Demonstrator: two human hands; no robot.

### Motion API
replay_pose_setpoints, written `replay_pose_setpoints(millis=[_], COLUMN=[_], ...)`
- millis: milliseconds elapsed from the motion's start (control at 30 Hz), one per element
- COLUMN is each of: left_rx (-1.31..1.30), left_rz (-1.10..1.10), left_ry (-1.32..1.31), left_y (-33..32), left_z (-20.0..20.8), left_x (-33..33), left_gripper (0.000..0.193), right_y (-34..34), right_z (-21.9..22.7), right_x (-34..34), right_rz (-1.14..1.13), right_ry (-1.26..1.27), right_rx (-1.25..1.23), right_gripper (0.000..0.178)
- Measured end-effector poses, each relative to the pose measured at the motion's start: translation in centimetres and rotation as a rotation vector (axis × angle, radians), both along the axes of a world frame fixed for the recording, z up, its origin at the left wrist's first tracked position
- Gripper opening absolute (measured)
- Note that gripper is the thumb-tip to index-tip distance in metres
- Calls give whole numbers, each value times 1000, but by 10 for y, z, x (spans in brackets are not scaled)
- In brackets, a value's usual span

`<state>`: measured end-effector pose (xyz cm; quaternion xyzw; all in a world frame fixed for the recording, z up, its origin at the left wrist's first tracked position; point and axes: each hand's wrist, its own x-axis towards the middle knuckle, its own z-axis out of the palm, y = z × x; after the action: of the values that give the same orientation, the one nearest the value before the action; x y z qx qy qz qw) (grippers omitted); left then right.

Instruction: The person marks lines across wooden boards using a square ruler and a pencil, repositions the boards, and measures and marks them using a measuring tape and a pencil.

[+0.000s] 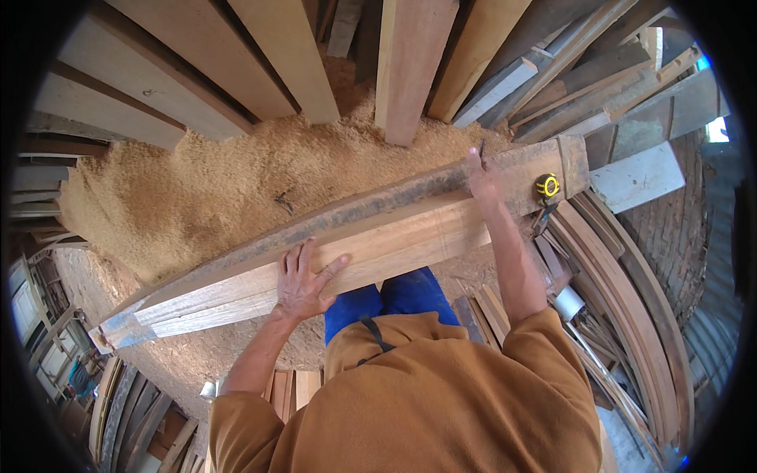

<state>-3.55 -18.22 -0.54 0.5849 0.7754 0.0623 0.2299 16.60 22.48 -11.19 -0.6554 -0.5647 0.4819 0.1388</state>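
A pale timber board [378,252] lies lengthwise on a long, worn beam [331,217] in front of me. On the board's upper face, left of my body, my left hand [303,282] rests open with fingers and thumb spread. My right hand [483,180] is at the board's right end, over the beam, slightly blurred. A thin dark pencil-like stick [482,147] juts up from its fingers. Faint lines cross the board left of that hand. To the right, a yellow and black tape measure [547,186] sits on the beam.
A sawdust heap [205,197] spreads beyond the beam. Upright planks [418,63] lean along the far side. Long boards [631,299] are stacked at right, near a white cylinder [568,303]. A pale panel [639,177] stands off the beam's right end. More timber [130,410] lies at lower left.
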Motion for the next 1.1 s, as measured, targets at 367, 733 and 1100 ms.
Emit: replay_pose_setpoints(millis=[367, 733, 1100], left_rx=[8, 36, 18], left_rz=[-5, -26, -5], left_ry=[2, 5, 5], left_y=[-2, 3, 1], left_z=[-2, -2, -1], left_x=[0, -2, -1], left_gripper=[104, 104, 106], right_y=[21, 23, 5], right_z=[-18, -36, -2], right_x=[22, 38, 8], right_rz=[-143, -112, -74], right_ry=[94, 230, 118], right_rx=[-153, -80, -52], right_gripper=[51, 42, 49])
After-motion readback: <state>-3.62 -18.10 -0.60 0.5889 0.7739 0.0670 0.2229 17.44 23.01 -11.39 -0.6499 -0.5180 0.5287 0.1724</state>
